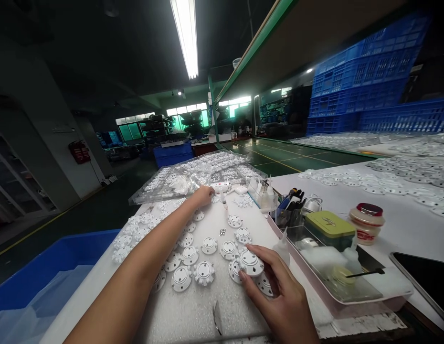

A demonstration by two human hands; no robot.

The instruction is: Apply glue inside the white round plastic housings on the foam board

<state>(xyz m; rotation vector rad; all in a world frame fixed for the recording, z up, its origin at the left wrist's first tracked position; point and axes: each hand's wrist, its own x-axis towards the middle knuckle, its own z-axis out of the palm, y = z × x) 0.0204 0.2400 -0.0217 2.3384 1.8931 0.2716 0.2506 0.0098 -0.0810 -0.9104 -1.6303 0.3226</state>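
Observation:
My right hand (284, 294) pinches a round white plastic disc with knobs on its rim (251, 263) between thumb and forefinger, above other discs. My left hand (206, 194) stretches to the far side of the foam-topped work surface (193, 313). Its fingers are curled in beside small white parts; what they hold, if anything, is hidden. A white glue-gun-like tool (239, 189) lies just right of it. Several white round discs (181, 278) stand in loose rows between the arms. Small metal bits (222, 232) lie in the middle. Tweezers (216, 317) rest near the front edge.
A pink-rimmed tray (325, 306) with bottles and a yellow-green tin (330, 229) stands at right, beside a red-lidded jar (367, 222) and a dark-screened device (422, 282). Clear trays of white parts (153, 193) lie beyond. A blue bin (82, 248) is at left.

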